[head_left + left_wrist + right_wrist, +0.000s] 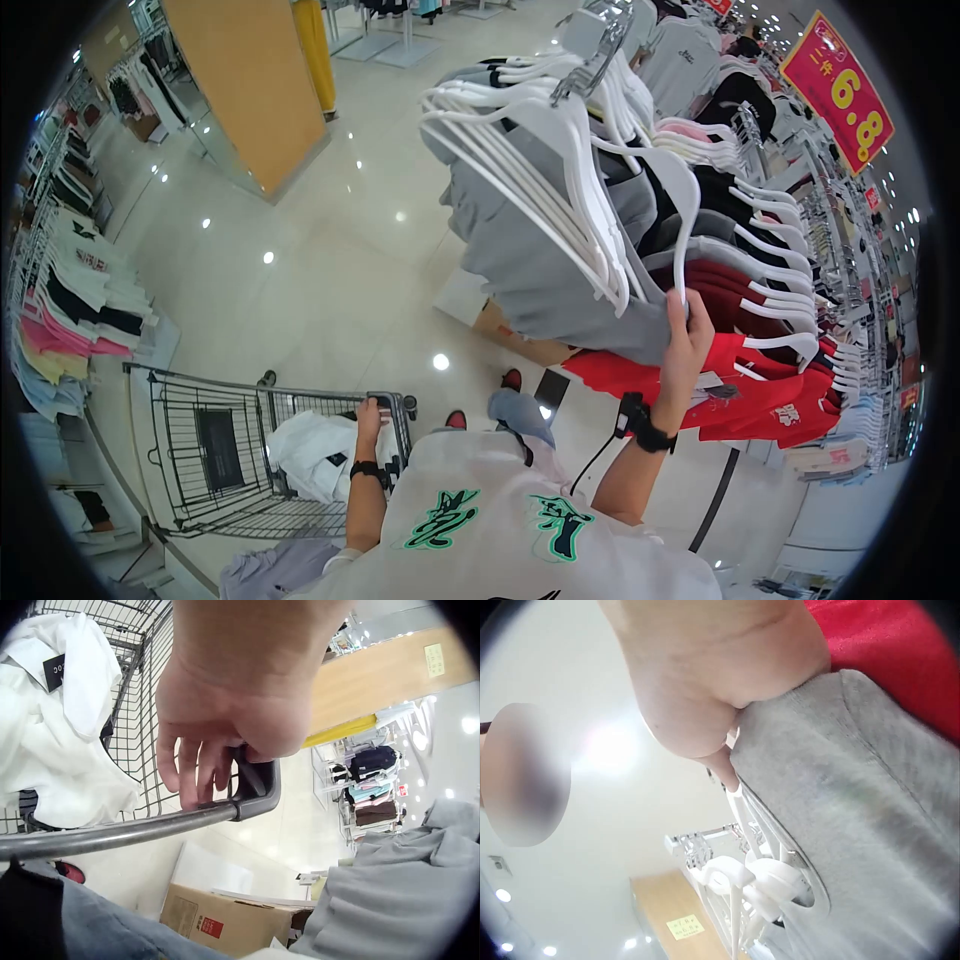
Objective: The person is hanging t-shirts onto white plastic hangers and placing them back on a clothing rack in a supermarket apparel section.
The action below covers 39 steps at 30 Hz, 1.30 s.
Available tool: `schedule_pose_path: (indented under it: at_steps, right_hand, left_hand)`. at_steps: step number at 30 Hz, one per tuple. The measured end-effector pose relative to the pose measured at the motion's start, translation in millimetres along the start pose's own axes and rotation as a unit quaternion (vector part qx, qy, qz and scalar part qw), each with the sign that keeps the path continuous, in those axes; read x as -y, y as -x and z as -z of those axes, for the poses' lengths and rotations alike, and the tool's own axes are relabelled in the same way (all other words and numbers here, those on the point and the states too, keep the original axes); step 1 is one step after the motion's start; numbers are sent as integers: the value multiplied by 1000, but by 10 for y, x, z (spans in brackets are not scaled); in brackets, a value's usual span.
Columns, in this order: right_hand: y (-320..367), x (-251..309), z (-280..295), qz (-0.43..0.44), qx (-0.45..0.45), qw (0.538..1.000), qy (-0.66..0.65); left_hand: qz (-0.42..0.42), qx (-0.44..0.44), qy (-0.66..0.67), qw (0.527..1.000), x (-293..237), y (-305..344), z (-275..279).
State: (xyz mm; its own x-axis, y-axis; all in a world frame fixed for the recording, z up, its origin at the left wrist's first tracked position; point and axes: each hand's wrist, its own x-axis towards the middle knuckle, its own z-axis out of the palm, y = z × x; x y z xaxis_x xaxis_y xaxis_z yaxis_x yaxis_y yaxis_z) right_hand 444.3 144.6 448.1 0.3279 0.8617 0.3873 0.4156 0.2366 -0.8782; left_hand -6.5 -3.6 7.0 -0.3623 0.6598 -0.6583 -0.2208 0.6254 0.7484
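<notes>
My right hand (688, 340) pinches the lower end of a white hanger (682, 215) on the rack, its fingers at the edge of a grey garment (530, 300). In the right wrist view, the thumb side of the right hand (705, 697) lies against the grey cloth (847, 780), and the hanger tip shows at the fingertip. My left hand (370, 420) is at the near corner of a wire shopping cart (215, 385). Seen from the left wrist, the left hand (225, 712) has its fingers curled round the dark corner piece of the cart's rail (112, 834).
White clothing (64, 742) with a black tag lies inside the cart. Dark red and red shirts (740, 400) hang beyond the right hand. A cardboard box (225, 919) sits on the floor below the rack. A red price sign (838, 92) stands above; a wooden pillar (240, 90) rises ahead.
</notes>
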Motion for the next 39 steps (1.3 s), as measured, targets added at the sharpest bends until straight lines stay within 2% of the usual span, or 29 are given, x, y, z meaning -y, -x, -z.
schedule_pose_path:
  at_steps: [5,6,8,11,13,16,18,19,20,22,25,26,27,29,31,32,35,36,37,38,39]
  right_hand:
    - [533,186,43,-11,-18,997,77]
    - [616,198,-6,-6,-8,996,88]
    - [757,105,-104,-20,1,996,82]
    - [965,102,-15,-83,22,988,129]
    - [1038,-113,-118,-89,33,991,98]
    - [1010,-513,-25,-72,45,992,91]
    - [1041,-445,147,-79,54,993,65]
    - [1090,-305,271,-91,71,991,75]
    - [1097,-245,385,-103,89,987,84]
    - [1117,-377,501,-114,106,984,85]
    - [1056,-311,268,-139,125,978,89]
    - [1035,-229,126,-118,144,979,84]
    - [974,-198,34,-86,168,979,76]
    - [1006,-189,61,-106,193,973,71]
    - [1119,-292,280,-114,215,967,76]
    - [1210,-473,433,-49,206,974,86]
    - [1520,-391,872,-101,207,970,80]
    - [1514,-309,914,-136,239,958,78]
    - [1525,-250,901,-172,269,945,74]
    - [1615,-261,899,-182,258,946,73]
    - [1736,-352,990,-158,261,951,44]
  left_hand:
    - [-16,22,19,999,60,-116,36]
    - [-9,-9,24,1000,132,-186,67]
    - [-9,-18,38,999,151,-124,141]
    - [6,-18,-2,1000,378,-244,123]
    - [-17,-33,-26,999,-1,-104,350]
    - [-30,19,-126,991,-318,-102,376]
    - [-87,46,-245,965,-274,-204,405]
    - [-99,47,-352,930,-357,-21,387]
    - [-101,42,-359,927,-486,205,333]
    - [-146,93,-430,886,-814,436,178]
    - [-167,82,-470,863,-1164,401,177]
    - [-164,92,-479,858,-1319,385,238]
    - [-190,103,-445,869,-1504,394,221]
    - [-224,152,-379,885,-1629,401,161]
    - [-255,164,-349,887,-1841,770,-160]
    - [-286,175,-316,888,-1927,1044,-382]
    - [-314,201,-307,876,-2192,1692,-894]
    - [-313,213,-316,870,-2351,1815,-1072]
    - [-393,214,-319,836,-2523,1912,-1230]
    - [-470,215,-317,795,-2593,1974,-1350]
    - [-472,221,-318,792,-2504,2036,-1480]
